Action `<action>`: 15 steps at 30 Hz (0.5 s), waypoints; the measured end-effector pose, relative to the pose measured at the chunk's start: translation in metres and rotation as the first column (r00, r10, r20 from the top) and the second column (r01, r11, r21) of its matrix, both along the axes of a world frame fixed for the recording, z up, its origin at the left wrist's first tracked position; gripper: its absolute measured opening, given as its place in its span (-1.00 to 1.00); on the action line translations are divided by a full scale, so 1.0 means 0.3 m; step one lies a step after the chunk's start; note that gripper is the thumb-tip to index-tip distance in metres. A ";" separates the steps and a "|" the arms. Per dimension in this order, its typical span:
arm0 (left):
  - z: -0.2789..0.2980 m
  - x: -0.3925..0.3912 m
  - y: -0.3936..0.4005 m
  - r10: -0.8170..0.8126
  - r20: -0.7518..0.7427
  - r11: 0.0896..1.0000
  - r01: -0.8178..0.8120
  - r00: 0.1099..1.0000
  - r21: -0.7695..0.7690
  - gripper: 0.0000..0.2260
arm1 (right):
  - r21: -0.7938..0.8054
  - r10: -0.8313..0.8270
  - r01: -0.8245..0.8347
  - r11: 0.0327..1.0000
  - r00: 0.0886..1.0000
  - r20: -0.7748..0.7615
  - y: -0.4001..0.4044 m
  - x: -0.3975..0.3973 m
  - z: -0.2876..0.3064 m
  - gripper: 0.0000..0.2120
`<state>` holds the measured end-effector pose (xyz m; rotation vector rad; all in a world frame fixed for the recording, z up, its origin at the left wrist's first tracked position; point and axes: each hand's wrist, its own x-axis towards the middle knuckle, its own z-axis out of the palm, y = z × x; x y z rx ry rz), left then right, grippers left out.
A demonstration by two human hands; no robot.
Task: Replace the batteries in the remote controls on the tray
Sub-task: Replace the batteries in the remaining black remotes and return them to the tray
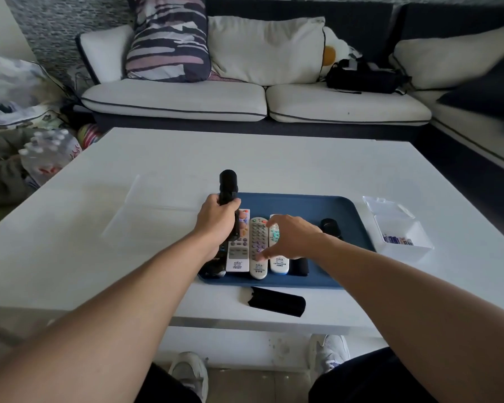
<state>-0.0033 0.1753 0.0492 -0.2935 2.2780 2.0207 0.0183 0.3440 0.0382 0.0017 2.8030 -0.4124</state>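
Both grips hang over the dark blue plastic tray (pixel 309 205) on the white tabletop (pixel 274 161): the left hand (pixel 217 225) wraps its fingers round a black remote control (pixel 228 186), held upright above the tray's left end, while the right hand (pixel 291 237) is spread with loose fingers, its fingertips touching the grey-white remote (pixel 258 242) lying in the row on the tray. A white remote (pixel 239 254) lies just left of it. A black battery cover (pixel 277 301) lies on the tabletop just in front of the tray. Beside the tray's right edge stands a clear plastic box (pixel 402 231) holding batteries (pixel 397 239).
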 end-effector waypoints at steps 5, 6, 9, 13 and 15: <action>-0.007 -0.009 -0.013 -0.011 0.012 0.998 0.011 1.000 -0.056 -0.83 | -0.007 0.010 -0.010 1.000 1.000 -0.010 0.000 -0.008 0.000 -0.19; -0.006 -0.010 -0.015 -0.012 0.016 0.998 0.013 1.000 -0.055 -0.83 | -0.004 0.010 -0.010 1.000 1.000 -0.014 0.000 -0.011 0.000 -0.19; -0.007 -0.016 -0.019 -0.016 0.050 1.000 0.017 0.999 -0.010 -0.83 | -0.098 -0.013 0.011 0.995 1.000 -0.019 0.006 -0.021 0.009 -0.22; -0.001 -0.026 -0.019 -0.047 0.121 0.988 0.029 0.992 0.150 -0.81 | -0.587 -0.239 0.291 0.756 0.957 0.168 0.028 -0.039 0.052 -0.67; 0.006 -0.025 -0.019 -0.072 0.148 0.976 0.039 0.986 0.212 -0.82 | -0.773 -0.241 0.479 0.415 0.877 0.414 0.030 -0.036 0.082 -0.80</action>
